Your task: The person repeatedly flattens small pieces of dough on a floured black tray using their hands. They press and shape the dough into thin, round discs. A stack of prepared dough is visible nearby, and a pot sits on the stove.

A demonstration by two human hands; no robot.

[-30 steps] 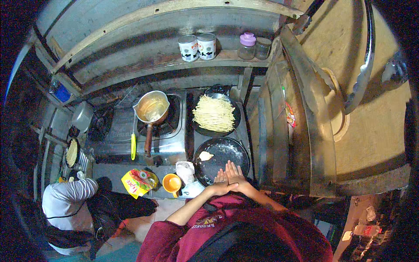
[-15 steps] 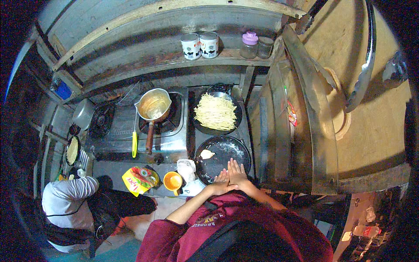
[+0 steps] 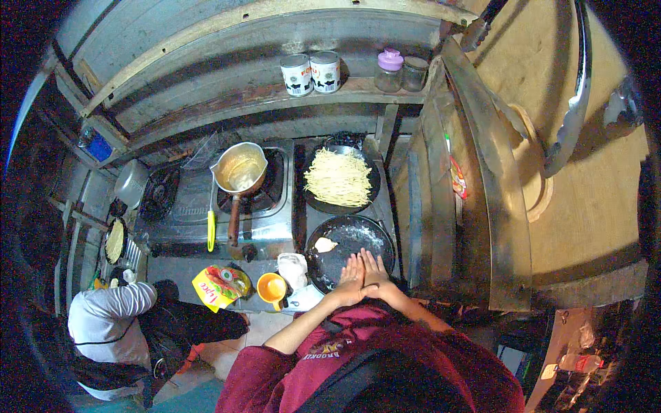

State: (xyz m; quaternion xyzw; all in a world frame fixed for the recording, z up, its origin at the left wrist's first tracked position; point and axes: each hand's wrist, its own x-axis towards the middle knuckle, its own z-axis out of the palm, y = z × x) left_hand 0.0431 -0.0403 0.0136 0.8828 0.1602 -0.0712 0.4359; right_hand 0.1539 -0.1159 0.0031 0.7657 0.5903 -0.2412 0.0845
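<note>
Over the near edge of a dark round tray (image 3: 358, 237) dusted with white powder, my two hands lie palm against palm. My left hand (image 3: 349, 283) has its fingers stretched forward, and those of my right hand (image 3: 376, 274) are stretched out beside them. Whether anything sits between the palms is hidden. A small pale lump that looks like dough (image 3: 325, 244) rests on the left part of the tray. Just beyond it, a second dark round pan holds a heap of thin pale strips (image 3: 337, 177) resembling noodles. Left of my hands are a white plastic bag (image 3: 292, 268) and an orange mug (image 3: 271, 288).
A saucepan (image 3: 239, 168) stands on the gas stove (image 3: 186, 224), beside a yellow-handled utensil (image 3: 211, 231). A yellow pouch (image 3: 215, 285) lies at the front. Cans (image 3: 310, 73) and jars (image 3: 390, 72) line the shelf. A wooden partition (image 3: 475, 227) rises at right; another person (image 3: 113, 320) sits lower left.
My hands have shifted against each other: the left fingers now reach farther forward, nearly level with the right ones. The things on the counter have stayed in place.
</note>
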